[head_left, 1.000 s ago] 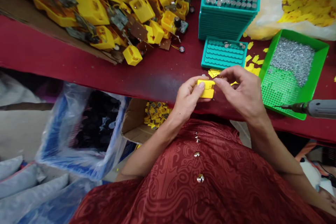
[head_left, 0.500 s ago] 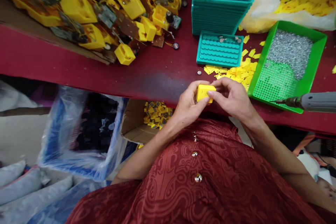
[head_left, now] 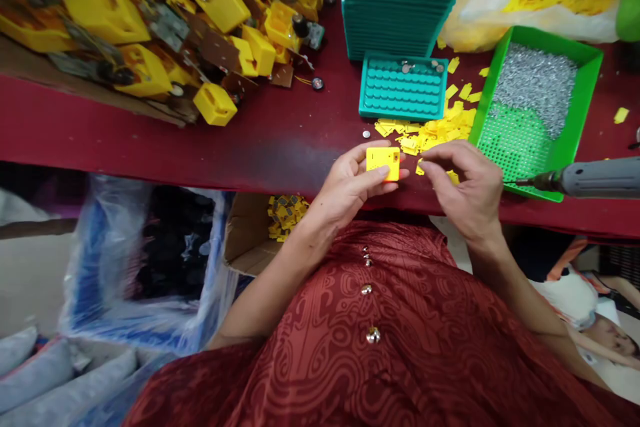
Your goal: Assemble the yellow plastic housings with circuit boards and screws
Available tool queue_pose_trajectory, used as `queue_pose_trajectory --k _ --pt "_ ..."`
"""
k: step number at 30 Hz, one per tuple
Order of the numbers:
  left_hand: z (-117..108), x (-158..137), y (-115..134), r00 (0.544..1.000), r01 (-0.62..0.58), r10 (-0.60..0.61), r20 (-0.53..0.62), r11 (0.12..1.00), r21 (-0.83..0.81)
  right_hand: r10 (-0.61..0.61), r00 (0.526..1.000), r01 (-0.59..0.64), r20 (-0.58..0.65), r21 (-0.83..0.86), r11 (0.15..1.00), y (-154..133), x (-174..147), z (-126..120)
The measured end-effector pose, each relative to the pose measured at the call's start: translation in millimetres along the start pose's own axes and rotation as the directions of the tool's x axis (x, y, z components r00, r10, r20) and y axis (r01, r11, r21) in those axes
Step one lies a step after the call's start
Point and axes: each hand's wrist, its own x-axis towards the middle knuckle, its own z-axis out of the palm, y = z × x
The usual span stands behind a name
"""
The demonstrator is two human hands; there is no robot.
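a: where does this single view look from?
b: the wearer's head, above the grip and back from it; the shirt [head_left: 320,347] fills the part below the grip.
a: and facing?
b: forward and steeply down. the left hand [head_left: 347,180], gripping the yellow case [head_left: 383,159], lies near the middle.
a: how near?
b: close enough to show small marks on the case, far enough to take in both forearms [head_left: 285,270]. the table [head_left: 280,140] leaves the view on both sides of the grip; the tray stack [head_left: 395,27] beyond it is cut by the top edge.
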Motion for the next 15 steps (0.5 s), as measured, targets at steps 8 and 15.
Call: queue_pose_trajectory --k 8,15 --pt "-2 -3 -8 0.999 0.043 -0.044 0.004 0.997 0.061 -0.035 0.986 0.048 0.163 -0.077 0.996 3 5 13" --pt "-15 -6 -8 0.999 -0.003 0.007 -0.04 0.995 0.097 -0.023 0.975 0.047 0.219 -0.101 0.994 4 12 17"
